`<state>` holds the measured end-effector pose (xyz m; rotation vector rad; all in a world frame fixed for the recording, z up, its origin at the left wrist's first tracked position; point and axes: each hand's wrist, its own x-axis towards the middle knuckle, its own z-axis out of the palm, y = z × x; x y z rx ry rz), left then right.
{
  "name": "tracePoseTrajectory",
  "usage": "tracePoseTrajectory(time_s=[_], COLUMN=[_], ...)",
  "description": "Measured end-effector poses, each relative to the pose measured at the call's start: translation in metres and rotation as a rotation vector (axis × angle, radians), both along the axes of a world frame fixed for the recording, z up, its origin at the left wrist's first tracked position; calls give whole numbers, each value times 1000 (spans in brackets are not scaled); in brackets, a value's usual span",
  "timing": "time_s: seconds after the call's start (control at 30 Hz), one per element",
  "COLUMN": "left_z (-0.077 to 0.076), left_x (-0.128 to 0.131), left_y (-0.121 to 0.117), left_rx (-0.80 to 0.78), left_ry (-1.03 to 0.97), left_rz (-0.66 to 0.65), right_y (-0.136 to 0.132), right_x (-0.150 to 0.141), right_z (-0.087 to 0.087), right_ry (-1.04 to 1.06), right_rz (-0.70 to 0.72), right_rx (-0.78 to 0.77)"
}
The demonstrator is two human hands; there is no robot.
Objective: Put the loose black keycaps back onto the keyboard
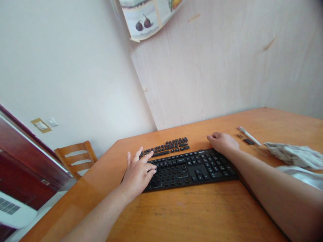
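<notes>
A black keyboard (196, 169) lies on the wooden table, with many key caps off its left and middle part. Bare key sockets show there, while the number pad and top rows have caps. My left hand (138, 173) is over the keyboard's left part, thumb and index tips pinched together at the keys, the other fingers spread. Anything between those tips is too small to make out. Beyond the keyboard lie loose black key caps (171, 145) in rows, with a long space bar (160, 153). My right hand (224, 143) rests curled by the keyboard's far right corner, its fingertips hidden.
Right of my right hand lie a white-handled brush (249, 135) and a small dark tool with thin prongs (248, 141). A crumpled grey cloth (295, 154) and a white cloth (302, 174) are farther right. A wooden chair (75, 156) stands past the table's left edge (83, 179).
</notes>
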<state>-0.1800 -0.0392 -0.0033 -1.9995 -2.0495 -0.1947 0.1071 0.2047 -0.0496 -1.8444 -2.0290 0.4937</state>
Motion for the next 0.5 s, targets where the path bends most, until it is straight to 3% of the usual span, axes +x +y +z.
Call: tracePoseTrajectory(time_s=[0.23, 0.5], left_z=[-6, -8], left_x=[7, 11], left_y=[-6, -15], left_rx=[121, 57], left_ry=[127, 208], left_rz=[-118, -123], right_y=[2, 4], right_x=[-1, -1], right_z=[-2, -4], right_ry=[6, 26], right_rz=[-5, -14], right_rx=[13, 28])
